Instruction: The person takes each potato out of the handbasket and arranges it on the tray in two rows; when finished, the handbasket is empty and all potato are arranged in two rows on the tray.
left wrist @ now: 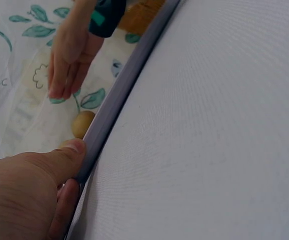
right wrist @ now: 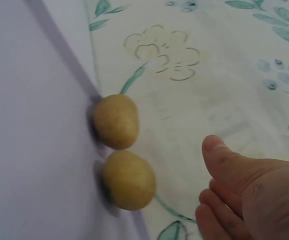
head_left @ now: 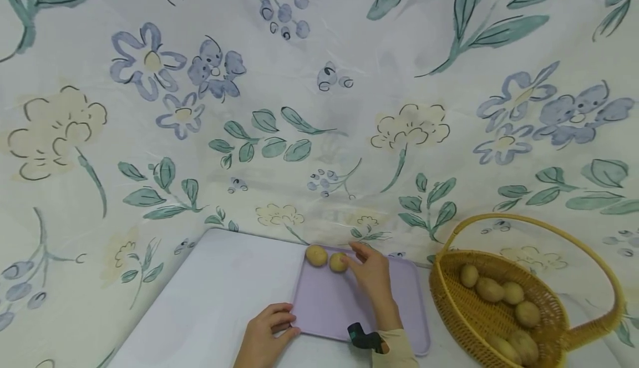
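Observation:
A light purple tray (head_left: pixel 329 307) lies on the white tabletop. At its near left corner my left hand (head_left: pixel 269 329) grips the rim; the left wrist view has the thumb (left wrist: pixel 73 146) on the rim with fingers beside it. Two round potatoes, a left one (head_left: pixel 317 255) and a right one (head_left: pixel 338 262), sit side by side at the tray's far left corner. My right hand (head_left: pixel 371 276) is over the tray, beside the right potato. In the right wrist view this hand (right wrist: pixel 254 195) is apart from both potatoes, fingers loosely bent, holding nothing.
To the right of the tray stands a woven basket (head_left: pixel 439 301) with a tall arched handle (head_left: pixel 544 226) and several potatoes (head_left: pixel 527 313) inside. White tabletop (head_left: pixel 224 290) extends left of the tray. A floral cloth (head_left: pixel 309 90) hangs behind the table.

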{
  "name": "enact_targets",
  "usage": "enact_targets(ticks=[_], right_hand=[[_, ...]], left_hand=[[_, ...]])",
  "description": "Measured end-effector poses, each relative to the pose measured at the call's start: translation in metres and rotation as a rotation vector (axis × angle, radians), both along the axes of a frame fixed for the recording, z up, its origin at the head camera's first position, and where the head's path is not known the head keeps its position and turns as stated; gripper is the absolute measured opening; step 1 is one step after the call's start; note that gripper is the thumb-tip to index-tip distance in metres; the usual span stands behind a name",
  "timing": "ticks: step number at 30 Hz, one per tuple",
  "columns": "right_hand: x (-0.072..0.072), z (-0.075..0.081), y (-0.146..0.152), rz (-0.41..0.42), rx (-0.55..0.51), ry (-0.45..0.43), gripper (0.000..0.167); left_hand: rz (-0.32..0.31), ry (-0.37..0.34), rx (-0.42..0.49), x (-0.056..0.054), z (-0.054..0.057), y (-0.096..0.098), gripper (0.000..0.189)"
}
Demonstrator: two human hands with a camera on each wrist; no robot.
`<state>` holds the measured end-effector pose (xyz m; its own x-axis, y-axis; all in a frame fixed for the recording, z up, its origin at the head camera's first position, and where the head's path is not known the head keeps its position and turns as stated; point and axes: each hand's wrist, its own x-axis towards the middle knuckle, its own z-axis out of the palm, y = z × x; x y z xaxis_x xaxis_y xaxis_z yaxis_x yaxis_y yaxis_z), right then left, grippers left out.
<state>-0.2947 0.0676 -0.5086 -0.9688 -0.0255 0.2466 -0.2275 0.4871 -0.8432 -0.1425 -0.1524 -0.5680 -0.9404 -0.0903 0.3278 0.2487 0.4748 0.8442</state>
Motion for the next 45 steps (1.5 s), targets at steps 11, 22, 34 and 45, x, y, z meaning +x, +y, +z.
enact_targets(ticks=[11, 22, 34, 45], right_hand=[[0.009, 0.027, 0.015, 0.022, -0.019, 0.013, 0.045], [0.020, 0.049, 0.035, 0.009, 0.023, 0.046, 0.050], [0.034, 0.071, 0.055, 0.029, 0.047, 0.005, 0.050], [0.038, 0.079, 0.075, -0.012, 0.073, 0.012, 0.050]], left_hand=[[-0.009, -0.064, -0.007, -0.001, 0.002, -0.002, 0.022], [-0.001, -0.067, 0.007, -0.003, 0.002, -0.002, 0.022], [0.021, -0.030, -0.020, -0.001, 0.002, 0.000, 0.018], [0.007, -0.075, 0.003, -0.002, 0.003, -0.001, 0.020]])
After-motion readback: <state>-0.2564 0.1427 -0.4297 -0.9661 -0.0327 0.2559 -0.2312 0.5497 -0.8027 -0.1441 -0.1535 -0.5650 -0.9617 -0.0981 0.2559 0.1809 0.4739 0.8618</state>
